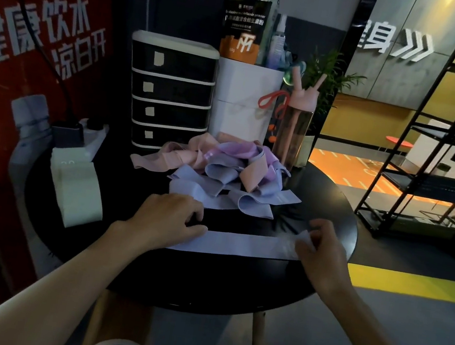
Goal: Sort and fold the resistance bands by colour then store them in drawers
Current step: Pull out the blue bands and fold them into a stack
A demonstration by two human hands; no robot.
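A single lilac band (241,244) lies flat on the round black table (202,284), just in front of the pile of bands (226,169), its long axis running left to right across the person. The left hand (166,219) rests on the band's left end, palm down, pressing it to the table and gripping nothing. The right hand (318,252) pinches the right end, which is lifted slightly off the table. Each hand is at its own end, so the fold most likely calls for carrying the right end across toward the left hand.

The pile holds loose lilac, pink and purple bands tangled together, not yet sorted. Behind and to the left of the pile stands the drawer unit (170,91), with four dark drawers, all closed, each with a pale label; what is inside cannot be seen. To the pile's left sits a stack of folded pale bands (77,193). Behind the pile a white bin (243,100) holds a pouch and bottles.
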